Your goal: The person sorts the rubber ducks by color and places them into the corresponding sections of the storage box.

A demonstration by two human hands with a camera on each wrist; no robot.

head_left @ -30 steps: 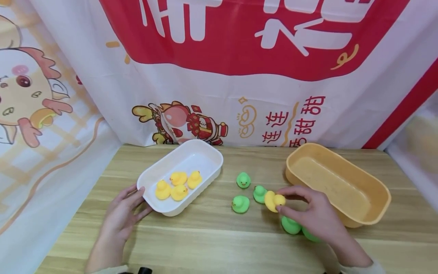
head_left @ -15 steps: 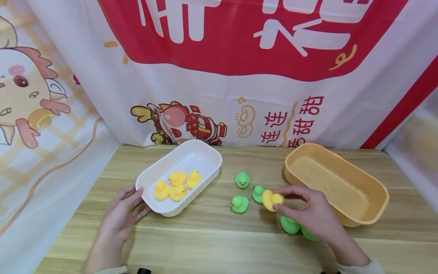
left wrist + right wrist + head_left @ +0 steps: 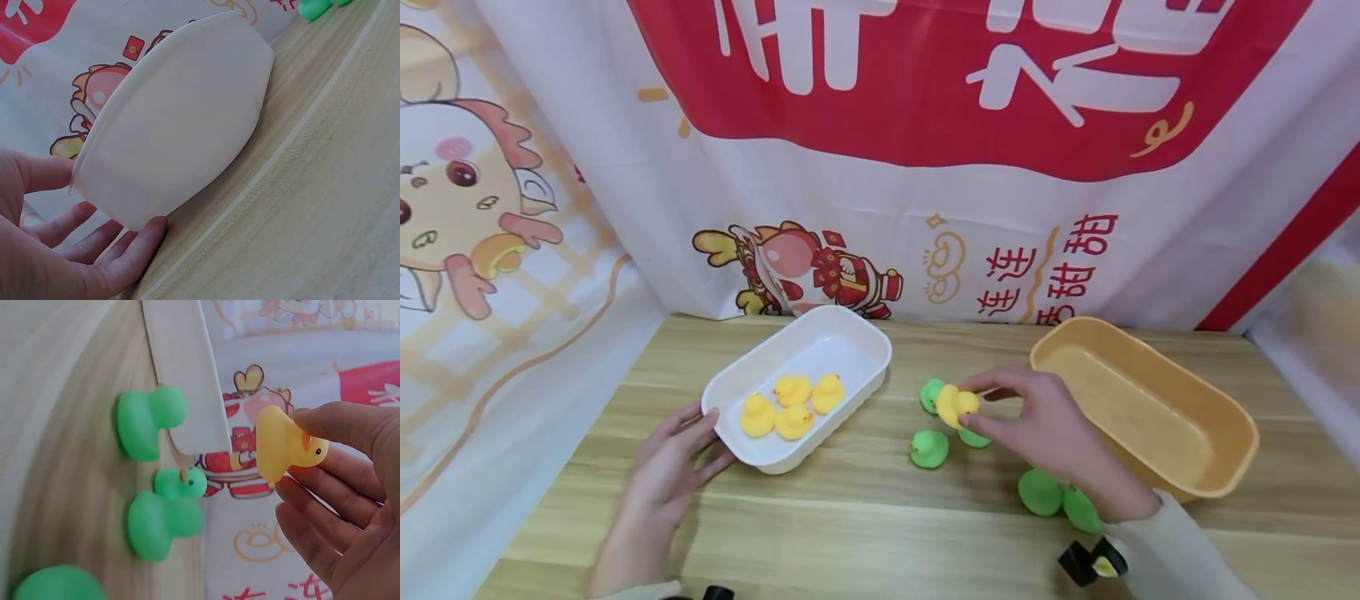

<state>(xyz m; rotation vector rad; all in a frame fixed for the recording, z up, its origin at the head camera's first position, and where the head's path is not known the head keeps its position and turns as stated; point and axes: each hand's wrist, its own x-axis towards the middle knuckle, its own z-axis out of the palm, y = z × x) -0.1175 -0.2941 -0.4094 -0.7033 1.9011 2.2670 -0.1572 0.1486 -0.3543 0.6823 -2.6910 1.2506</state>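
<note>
Head view: R hand point(image 3: 1033, 421) is pinching a yellow duck point(image 3: 952, 406) above the green ducks point(image 3: 929, 448), btwn the white tub point(image 3: 842, 337) & orange tub point(image 3: 1127, 408). L hand point(image 3: 662, 471) is curling round the white tub's near end; 4 other yellow ducks point(image 3: 757, 417) are sitting inside. On the cloth point(image 3: 865, 183) behind the desk point(image 3: 835, 533), red writing point(image 3: 1011, 262) is showing 连连 & 甜甜; big white chars are running off the top, can't read in full.

L wrist view: digits are touching rim & lower wall. Tub's looking light, smooth, fairly stiff; rim's prob. offering the surest hold. No label's showing.

R wrist view: the held duck is hanging clear of the desk, beak facing the palm, pinched abt the neck. Prob. light, soft, squeezy, not fragile; neck dip's giving good purchase, gentle pinch prob. OK. No brand's showing; red chars at bottom are cut off.
</note>
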